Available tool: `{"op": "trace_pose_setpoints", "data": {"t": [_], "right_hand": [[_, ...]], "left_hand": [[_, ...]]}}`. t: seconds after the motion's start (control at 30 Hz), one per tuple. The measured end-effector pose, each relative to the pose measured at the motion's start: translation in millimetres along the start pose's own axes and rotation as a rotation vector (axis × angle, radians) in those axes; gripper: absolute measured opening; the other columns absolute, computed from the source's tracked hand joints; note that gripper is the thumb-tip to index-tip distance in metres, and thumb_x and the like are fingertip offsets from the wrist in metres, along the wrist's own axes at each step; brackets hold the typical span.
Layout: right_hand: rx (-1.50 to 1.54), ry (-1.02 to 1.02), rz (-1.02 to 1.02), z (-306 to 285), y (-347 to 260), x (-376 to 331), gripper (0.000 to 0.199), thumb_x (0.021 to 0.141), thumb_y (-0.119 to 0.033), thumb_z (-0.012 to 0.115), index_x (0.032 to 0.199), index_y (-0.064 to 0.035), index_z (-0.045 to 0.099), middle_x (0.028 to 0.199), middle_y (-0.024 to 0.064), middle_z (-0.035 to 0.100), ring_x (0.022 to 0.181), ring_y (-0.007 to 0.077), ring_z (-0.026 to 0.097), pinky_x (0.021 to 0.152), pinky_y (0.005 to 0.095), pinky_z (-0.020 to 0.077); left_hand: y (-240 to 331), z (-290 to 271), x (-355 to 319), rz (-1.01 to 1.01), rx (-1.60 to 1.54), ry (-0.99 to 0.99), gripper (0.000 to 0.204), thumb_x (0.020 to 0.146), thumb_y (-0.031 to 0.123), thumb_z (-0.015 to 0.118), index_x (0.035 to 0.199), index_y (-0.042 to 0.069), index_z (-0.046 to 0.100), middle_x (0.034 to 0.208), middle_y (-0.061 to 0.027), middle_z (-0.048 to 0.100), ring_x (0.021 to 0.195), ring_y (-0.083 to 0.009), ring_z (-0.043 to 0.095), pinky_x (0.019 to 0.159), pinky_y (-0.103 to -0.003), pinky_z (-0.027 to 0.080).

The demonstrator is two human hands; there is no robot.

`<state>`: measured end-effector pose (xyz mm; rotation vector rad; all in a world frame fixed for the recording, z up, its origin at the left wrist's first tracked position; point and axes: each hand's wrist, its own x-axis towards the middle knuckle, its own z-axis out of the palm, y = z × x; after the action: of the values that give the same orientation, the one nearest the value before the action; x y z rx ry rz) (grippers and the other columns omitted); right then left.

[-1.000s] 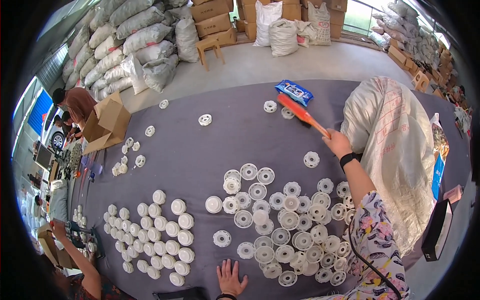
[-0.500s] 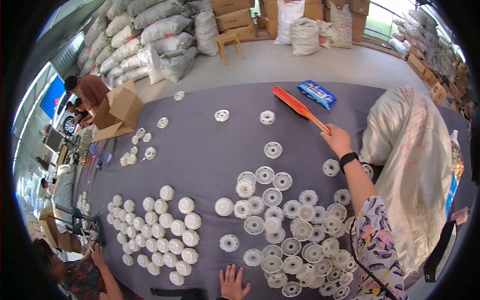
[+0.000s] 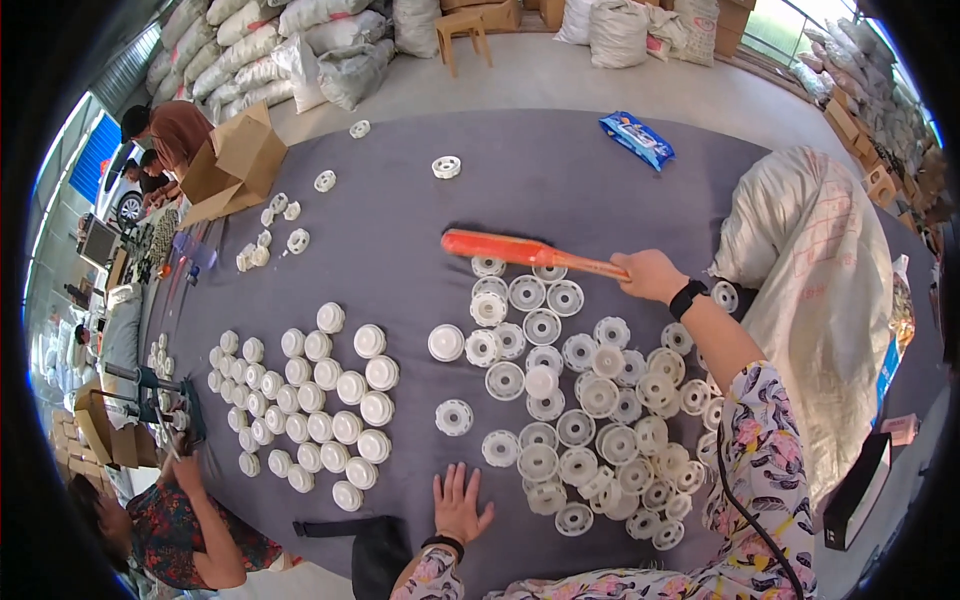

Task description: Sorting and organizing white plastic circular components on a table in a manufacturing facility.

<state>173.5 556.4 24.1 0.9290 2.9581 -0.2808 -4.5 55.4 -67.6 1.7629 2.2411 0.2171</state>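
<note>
My right hand (image 3: 652, 276) is closed round the wooden handle of a long red-backed brush (image 3: 500, 247). The brush lies sideways over the grey cloth, its head at the far edge of a cluster of white plastic wheel-like discs (image 3: 542, 327), partly covering two of them. Its bristles are hidden. My left hand (image 3: 460, 512) rests palm down with fingers spread, holding nothing, near a lone disc (image 3: 454, 417). White domed plastic caps (image 3: 319, 429) stand in a group left of it, and a single larger cap (image 3: 446, 342) sits beside the discs.
A big white woven sack (image 3: 815, 280) leans on the table's right side. A blue packet (image 3: 638, 139) lies at the far edge. An open carton (image 3: 237, 165) stands far left, near loose white pieces (image 3: 298, 241). Another person (image 3: 190, 530) works at lower left; a black strap bag (image 3: 378, 552) lies near me.
My right hand has swung the brush nearer and leftward. Two discs that stood apart farther away now lie at the cluster's edge under the brush. The view has tilted downward.
</note>
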Motion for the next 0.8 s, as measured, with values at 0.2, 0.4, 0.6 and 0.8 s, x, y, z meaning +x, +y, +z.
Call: {"op": "trace_pose_setpoints", "data": {"t": [0.2,0.4,0.6,0.8], "right_hand": [[0.002,-0.219,-0.157,-12,-45,-86,0.022,0.074,-0.021,0.06,0.094,-0.0142,0.054,0.064,0.0108,0.06,0.062,0.0333,0.061,0.056,0.0449,0.0467],[-0.031,-0.031,-0.139,-9,-47,-182,0.026,0.071,-0.021,0.065,0.094,-0.0145,0.056,0.065,0.0089,0.058,0.061,0.031,0.06,0.055,0.0429,0.0463],[-0.035,0.382,0.544,-7,-2,-238,0.013,0.075,-0.017,0.061,0.087,-0.0126,0.058,0.069,0.0105,0.061,0.067,0.031,0.062,0.059,0.0432,0.0472],[-0.138,0.222,0.739,28,-9,-280,0.013,0.077,-0.015,0.057,0.088,-0.0093,0.057,0.07,0.0151,0.062,0.066,0.0344,0.062,0.059,0.0455,0.0477]], "left_hand": [[3,-3,-1,0.0,0.008,0.028,0.07,0.074,0.041,0.059,0.134,0.009,0.042,0.141,-0.0178,0.032,0.135,-0.0341,0.024,0.11,-0.055,0.015],[3,0,-3,-0.016,-0.023,0.027,0.068,0.073,0.036,0.059,0.13,0.002,0.042,0.136,-0.0226,0.036,0.131,-0.0386,0.028,0.109,-0.055,0.016],[8,0,-1,0.01,-0.011,0.11,0.066,0.071,0.037,0.06,0.125,0.001,0.047,0.134,-0.0212,0.038,0.133,-0.0366,0.026,0.11,-0.055,0.016],[7,1,-1,0.046,-0.007,0.073,0.07,0.073,0.037,0.057,0.13,0.001,0.041,0.135,-0.0241,0.036,0.131,-0.0392,0.027,0.11,-0.054,0.015]]}}
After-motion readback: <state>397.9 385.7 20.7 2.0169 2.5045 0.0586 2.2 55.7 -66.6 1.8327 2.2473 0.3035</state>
